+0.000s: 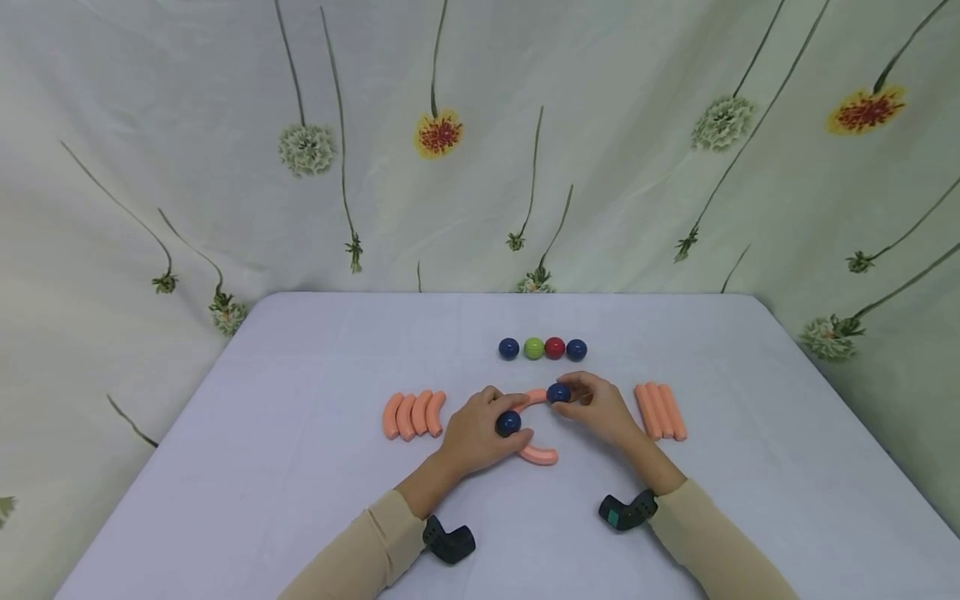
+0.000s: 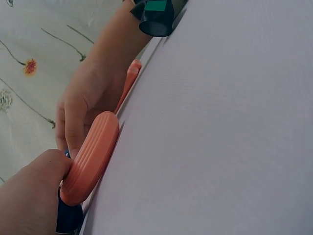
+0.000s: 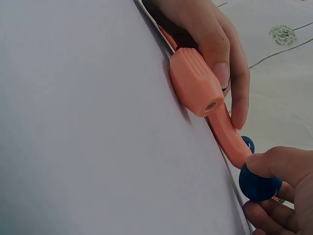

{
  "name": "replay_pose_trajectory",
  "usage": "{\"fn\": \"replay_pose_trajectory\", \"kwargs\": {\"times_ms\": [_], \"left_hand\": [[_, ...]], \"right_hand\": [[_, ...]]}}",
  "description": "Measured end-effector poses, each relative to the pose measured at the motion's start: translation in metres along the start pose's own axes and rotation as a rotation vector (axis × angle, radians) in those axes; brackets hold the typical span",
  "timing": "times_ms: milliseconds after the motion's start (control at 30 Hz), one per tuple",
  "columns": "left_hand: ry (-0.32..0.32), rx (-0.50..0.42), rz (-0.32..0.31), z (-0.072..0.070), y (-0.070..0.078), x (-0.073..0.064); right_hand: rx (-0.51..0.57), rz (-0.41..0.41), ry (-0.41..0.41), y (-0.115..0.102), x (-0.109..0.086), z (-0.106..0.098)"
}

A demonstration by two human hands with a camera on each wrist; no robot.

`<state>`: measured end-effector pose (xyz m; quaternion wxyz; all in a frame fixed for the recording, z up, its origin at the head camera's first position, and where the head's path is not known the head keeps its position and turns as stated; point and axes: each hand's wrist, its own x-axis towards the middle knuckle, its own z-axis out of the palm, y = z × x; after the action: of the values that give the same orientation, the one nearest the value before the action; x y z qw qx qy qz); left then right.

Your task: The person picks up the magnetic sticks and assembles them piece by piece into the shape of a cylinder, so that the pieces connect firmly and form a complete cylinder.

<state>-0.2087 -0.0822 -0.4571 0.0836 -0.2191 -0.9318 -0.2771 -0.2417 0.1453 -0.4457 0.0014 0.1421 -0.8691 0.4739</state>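
In the head view my left hand (image 1: 476, 429) curls its thumb and fingers round a blue ball (image 1: 508, 423). An orange curved rod (image 1: 539, 456) runs from this ball toward the near side; its free end shows a dark round spot in the right wrist view. A second curved rod (image 3: 230, 137) reaches from the left hand's fingers to another blue ball (image 1: 558, 392). My right hand (image 1: 596, 404) pinches that second ball between thumb and fingers, at the rod's end. The left wrist view shows the near curved rod (image 2: 93, 159) lying beside the left thumb.
Several curved orange rods (image 1: 413, 415) lie side by side to the left. Straight orange rods (image 1: 661, 411) lie together on the right. Farther back a blue ball (image 1: 508, 348), a green ball (image 1: 533, 348), a red ball (image 1: 555, 347) and another blue ball (image 1: 577, 349) form a row on the white table (image 1: 262, 467).
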Motion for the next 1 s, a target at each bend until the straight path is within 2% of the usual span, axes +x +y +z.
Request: {"fn": "replay_pose_trajectory", "kwargs": {"times_ms": [567,1000], "left_hand": [[-0.012,-0.004,-0.013,0.0006,-0.0002,0.0002],[0.029,-0.044,0.003,0.0003,-0.0002,0.0016]], "right_hand": [[-0.038,-0.049,0.012,0.0078,-0.0001,0.003],[-0.054,-0.076,0.018,0.0085,-0.0014,0.003]]}}
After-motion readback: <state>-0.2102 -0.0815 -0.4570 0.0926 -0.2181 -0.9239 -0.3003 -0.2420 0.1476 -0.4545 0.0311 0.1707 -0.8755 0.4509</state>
